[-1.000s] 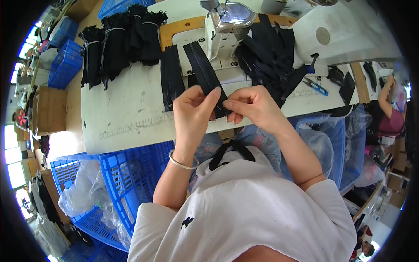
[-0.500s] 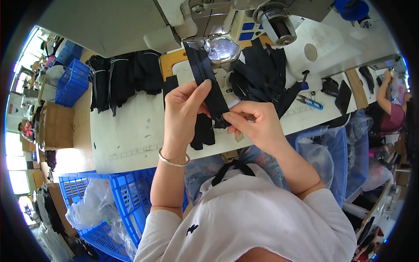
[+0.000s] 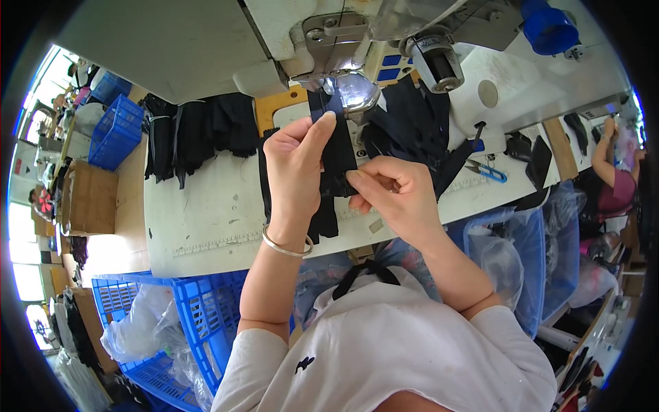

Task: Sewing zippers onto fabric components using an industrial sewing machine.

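A long black zipper [image 3: 339, 152] stretches from under the lit needle area of a sewing machine [image 3: 336, 42] down toward me. My left hand [image 3: 294, 165] pinches its left edge midway, thumb on top. At the zipper's near end, the thumb and fingers of my right hand [image 3: 401, 196] are closed on the lower right corner. The curled fingers of both hands are partly hidden behind the tape. More black zipper pieces [image 3: 322, 223] lie on the table beneath my hands, and a loose heap of black strips [image 3: 412, 127] rests right of the needle area.
Tied black bundles [image 3: 199, 134] lie on the table's left part. Blue-handled thread snips [image 3: 489, 172] sit to the right. A blue crate [image 3: 180, 323] with clear plastic stands at lower left, a blue bin [image 3: 528, 257] at right. Another person [image 3: 613, 182] sits far right.
Both hands keep hold of the zipper. My left hand has moved a little right and away from me, and the zipper's far end has shifted right. Its row of teeth no longer shows plainly.
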`<state>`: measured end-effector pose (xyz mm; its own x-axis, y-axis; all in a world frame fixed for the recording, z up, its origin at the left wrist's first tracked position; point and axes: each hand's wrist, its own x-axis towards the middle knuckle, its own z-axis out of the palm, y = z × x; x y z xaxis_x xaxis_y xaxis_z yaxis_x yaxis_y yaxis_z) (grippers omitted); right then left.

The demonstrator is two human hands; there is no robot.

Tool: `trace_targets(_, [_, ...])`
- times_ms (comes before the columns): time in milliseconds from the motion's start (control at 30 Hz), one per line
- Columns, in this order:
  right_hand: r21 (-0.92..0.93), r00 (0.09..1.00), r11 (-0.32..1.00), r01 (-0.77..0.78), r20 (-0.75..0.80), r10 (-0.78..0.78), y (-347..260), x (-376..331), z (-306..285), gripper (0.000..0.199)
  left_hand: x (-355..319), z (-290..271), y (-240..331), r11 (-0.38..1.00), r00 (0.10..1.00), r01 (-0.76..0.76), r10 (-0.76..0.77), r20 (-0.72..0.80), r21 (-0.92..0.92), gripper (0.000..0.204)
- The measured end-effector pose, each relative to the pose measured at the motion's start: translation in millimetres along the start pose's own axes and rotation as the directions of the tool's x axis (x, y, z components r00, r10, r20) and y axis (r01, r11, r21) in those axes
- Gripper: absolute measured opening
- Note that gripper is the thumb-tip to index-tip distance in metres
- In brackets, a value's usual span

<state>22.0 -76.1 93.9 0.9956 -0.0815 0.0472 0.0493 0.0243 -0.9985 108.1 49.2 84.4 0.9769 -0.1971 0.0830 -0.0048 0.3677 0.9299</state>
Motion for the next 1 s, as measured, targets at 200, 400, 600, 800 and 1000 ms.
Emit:
trace_targets(200, [0.039,1.0,0.999,-0.005,-0.009,0.006,-2.5,3.4,1.2,0.014,2.5,7.1,1.9,0.998,0.995,-0.024,0.029,-0.096,0.055,0.03])
trace_targets(400, [0.026,1.0,1.0,-0.012,-0.016,0.012,0.1,3.4,3.8,0.013,-3.4,9.3,1.7,0.994,0.989,-0.022,0.038,-0.142,0.106,0.036])
trace_targets(600, [0.015,1.0,1.0,0.007,-0.01,-0.007,9.6,10.5,-0.7,0.014,-27.2,0.2,-10.2,0.993,0.996,0.095,-0.094,-0.005,0.077,0.036])
trace_targets(800, [-0.033,1.0,0.999,0.015,0.011,-0.015,4.5,9.3,0.6,0.017,-25.5,0.6,-13.5,0.99,0.998,-0.047,0.051,-0.03,0.133,0.039])
trace_targets(1000, [-0.067,0.994,0.992,0.103,-0.025,-0.105,-2.2,28.0,1.6,0.019,-3.3,8.3,-11.2,0.982,0.984,-0.158,0.166,-0.072,0.106,0.037])
